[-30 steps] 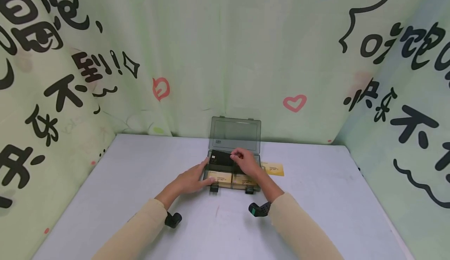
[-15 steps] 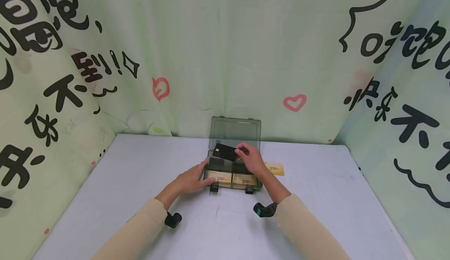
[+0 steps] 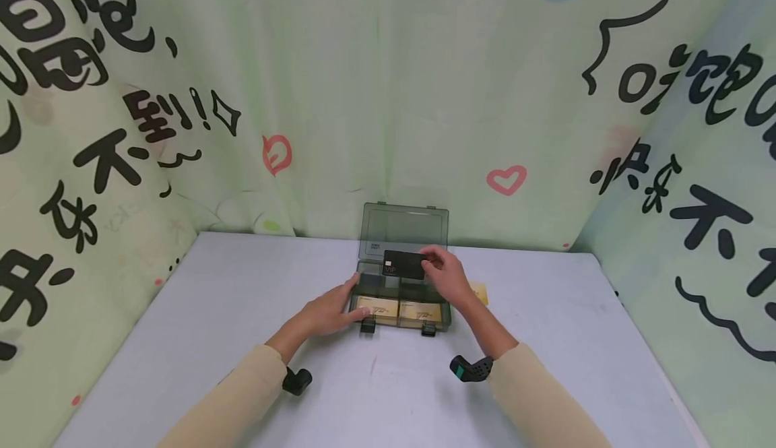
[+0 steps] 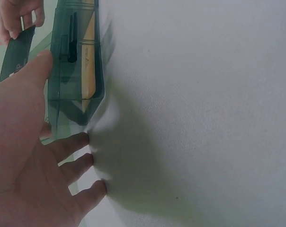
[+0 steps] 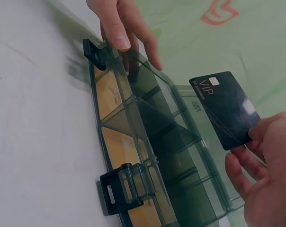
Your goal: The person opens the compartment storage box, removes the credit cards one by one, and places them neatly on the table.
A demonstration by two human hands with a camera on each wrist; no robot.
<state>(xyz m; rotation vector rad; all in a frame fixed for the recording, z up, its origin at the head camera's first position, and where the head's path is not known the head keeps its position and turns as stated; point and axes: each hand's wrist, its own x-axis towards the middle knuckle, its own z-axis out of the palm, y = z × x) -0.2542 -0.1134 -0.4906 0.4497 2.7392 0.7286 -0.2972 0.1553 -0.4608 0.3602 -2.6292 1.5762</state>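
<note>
A black card marked VIP [image 3: 401, 265] is pinched at its right end by my right hand [image 3: 447, 277], fingers and thumb on its edge. In the right wrist view the VIP card [image 5: 224, 109] hangs tilted above the box. The translucent grey-green divided box [image 5: 158, 163] stands with its lid [image 3: 405, 224] raised. My left hand [image 3: 329, 309] rests against the box's left side, thumb on the front rim; in the left wrist view the other fingers [image 4: 74, 169] are fairly straight and spread. Yellow cards [image 3: 378, 308] fill the two front compartments. No card shows in the dark rear compartments.
Another yellow card [image 3: 480, 292] lies on the white table [image 3: 376, 394] right of the box, partly hidden by the right wrist. Two dark latches [image 3: 428, 330] jut from the box's front. A printed curtain [image 3: 327, 98] rises behind the table.
The right hand has lifted the black card out of the rear of the box and moved it rightward, turning its printed face forward. The left hand has stayed in place.
</note>
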